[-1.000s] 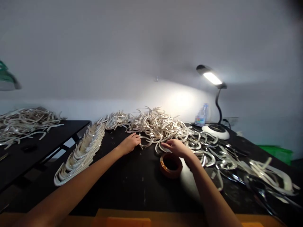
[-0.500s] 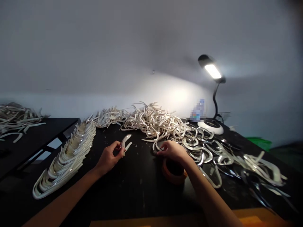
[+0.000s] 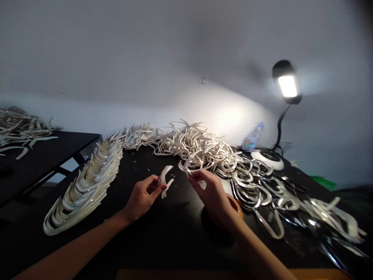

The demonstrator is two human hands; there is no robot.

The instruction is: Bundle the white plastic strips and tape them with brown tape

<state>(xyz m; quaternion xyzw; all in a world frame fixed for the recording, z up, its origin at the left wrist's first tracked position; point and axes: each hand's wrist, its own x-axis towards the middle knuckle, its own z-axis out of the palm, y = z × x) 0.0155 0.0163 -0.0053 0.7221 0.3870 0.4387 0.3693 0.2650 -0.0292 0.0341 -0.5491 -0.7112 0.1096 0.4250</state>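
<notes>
My left hand (image 3: 142, 198) is over the black table and pinches a short cream-white curved strip (image 3: 164, 181) with a split end. My right hand (image 3: 210, 192) reaches to the edge of a tangled heap of cream strips (image 3: 194, 149) and pinches one curved strip (image 3: 189, 165) between its fingertips. Beyond my left hand lies a long nested row of U-shaped strips (image 3: 87, 190). An orange-rimmed tape roll (image 3: 235, 205) sits partly hidden behind my right hand.
Shiny silvery U-shaped strips (image 3: 253, 184) spread across the right of the black table (image 3: 175, 243). A desk lamp (image 3: 287, 85) with a white base (image 3: 268, 159) stands behind them, beside a plastic bottle (image 3: 253, 137). Another dark table (image 3: 43, 163) with strips stands left.
My right hand has risen from the tape roll to the heap's edge and lifted a strip. My left hand has moved slightly right, still holding its strip. The view has tilted slightly.
</notes>
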